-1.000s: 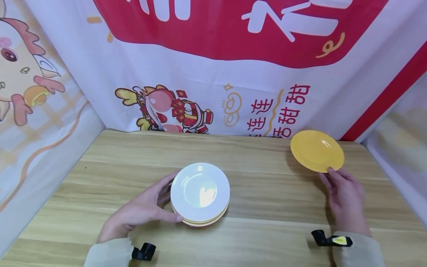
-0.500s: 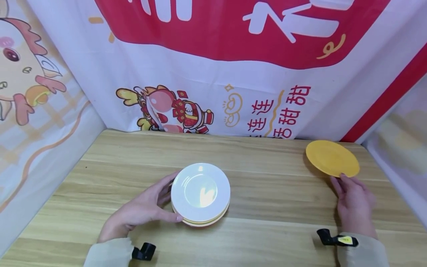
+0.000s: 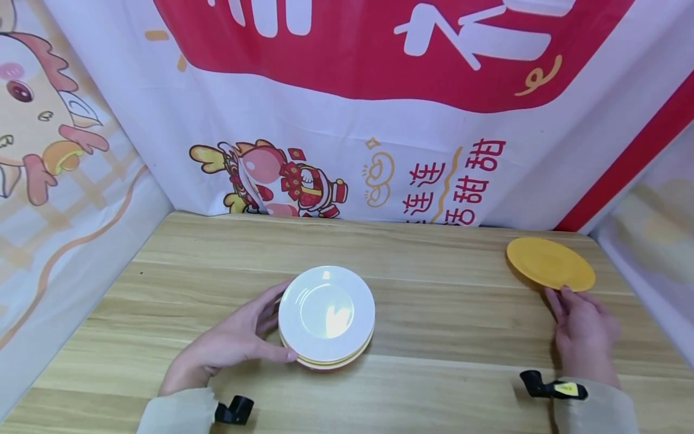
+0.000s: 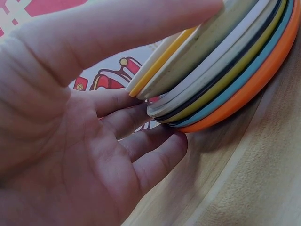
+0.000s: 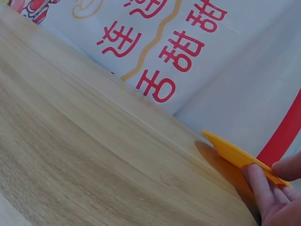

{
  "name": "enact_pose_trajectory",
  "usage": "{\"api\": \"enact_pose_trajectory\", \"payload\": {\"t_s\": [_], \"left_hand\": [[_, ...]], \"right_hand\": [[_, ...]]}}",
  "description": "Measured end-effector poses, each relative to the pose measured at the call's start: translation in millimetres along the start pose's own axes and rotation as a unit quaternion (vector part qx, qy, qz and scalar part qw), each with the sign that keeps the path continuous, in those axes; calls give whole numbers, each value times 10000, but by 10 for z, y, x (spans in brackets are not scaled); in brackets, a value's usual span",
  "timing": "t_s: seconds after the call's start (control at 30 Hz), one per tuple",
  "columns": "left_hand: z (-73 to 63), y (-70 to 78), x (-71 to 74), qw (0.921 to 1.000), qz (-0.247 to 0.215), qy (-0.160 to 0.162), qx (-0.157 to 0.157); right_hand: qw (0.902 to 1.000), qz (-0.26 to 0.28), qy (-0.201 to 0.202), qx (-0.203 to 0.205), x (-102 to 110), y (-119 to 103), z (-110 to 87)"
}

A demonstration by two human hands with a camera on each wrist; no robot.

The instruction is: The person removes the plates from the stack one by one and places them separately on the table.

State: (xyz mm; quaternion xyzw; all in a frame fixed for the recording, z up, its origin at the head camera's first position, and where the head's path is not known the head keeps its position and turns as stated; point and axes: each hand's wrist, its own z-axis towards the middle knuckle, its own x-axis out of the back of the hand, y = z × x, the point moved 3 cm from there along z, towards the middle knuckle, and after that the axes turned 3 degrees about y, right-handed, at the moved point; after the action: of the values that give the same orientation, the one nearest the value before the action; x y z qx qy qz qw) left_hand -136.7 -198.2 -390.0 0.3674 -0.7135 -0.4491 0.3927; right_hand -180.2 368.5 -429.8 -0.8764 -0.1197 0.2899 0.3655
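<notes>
A stack of plates (image 3: 327,310) stands left of the middle of the table, with a white plate on top. The left wrist view shows the stacked rims (image 4: 235,84) in several colours, with orange at the bottom. My left hand (image 3: 238,340) holds the stack's left side, thumb at the near rim and fingers against the far-left edge. At the far right, my right hand (image 3: 584,331) pinches the near rim of a yellow plate (image 3: 550,262). This plate (image 5: 230,153) is tilted, its near rim raised above the table, with fingers underneath and thumb on top.
The wooden table (image 3: 434,313) meets a printed cloth (image 3: 347,138) along its back edge. Cloth side walls rise at the left (image 3: 65,181) and right (image 3: 650,241), the right one close to the yellow plate.
My right hand has carried the yellow plate rightward, slightly nearer and lower toward the table. My left hand and the stack have stayed in place.
</notes>
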Motion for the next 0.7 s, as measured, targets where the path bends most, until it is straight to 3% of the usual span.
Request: {"api": "enact_pose_trajectory", "payload": {"t_s": [0.2,0.37,0.7], "left_hand": [[2,5,-4,10000,30,3,-12],[-8,10,-6,10000,32,-7,-36],[-12,14,0,10000,-15,21,29]], "right_hand": [[9979,-578,235,150,20,-30,24],[9903,-1194,566,425,39,-58,32],[9854,-1497,598,553,81,-105,6]]}}
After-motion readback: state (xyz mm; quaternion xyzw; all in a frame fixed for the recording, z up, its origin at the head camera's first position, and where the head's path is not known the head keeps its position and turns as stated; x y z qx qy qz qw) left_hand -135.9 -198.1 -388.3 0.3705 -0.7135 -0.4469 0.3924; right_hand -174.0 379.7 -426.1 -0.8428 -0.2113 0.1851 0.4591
